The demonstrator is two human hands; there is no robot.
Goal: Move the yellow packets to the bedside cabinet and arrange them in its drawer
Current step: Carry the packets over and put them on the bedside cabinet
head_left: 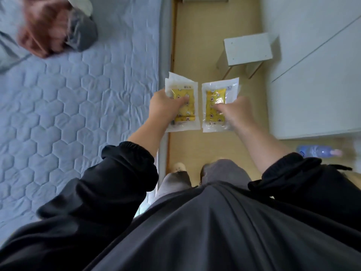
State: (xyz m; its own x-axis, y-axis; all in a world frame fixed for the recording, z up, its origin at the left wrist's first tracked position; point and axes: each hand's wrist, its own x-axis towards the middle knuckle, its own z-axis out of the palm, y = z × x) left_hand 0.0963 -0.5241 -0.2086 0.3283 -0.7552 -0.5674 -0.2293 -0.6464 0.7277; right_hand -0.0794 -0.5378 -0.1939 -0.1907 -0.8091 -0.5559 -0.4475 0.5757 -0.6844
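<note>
Two yellow packets in clear plastic sleeves are held side by side in front of me, above the strip of floor beside the bed. My left hand point(166, 105) grips the left packet stack point(186, 112) with the thumb on top. My right hand point(235, 112) grips the right packet stack point(213, 108) the same way. Each stack looks like more than one sleeve. A small white cabinet point(248, 48) stands on the floor ahead; I see its top and legs, but no drawer front.
The bed with a pale blue quilted cover point(78, 106) fills the left side, with a pink and grey bundle point(58, 30) on it. A large white cupboard point(316, 75) lines the right. A plastic bottle point(316, 151) lies on the wooden floor point(197, 45).
</note>
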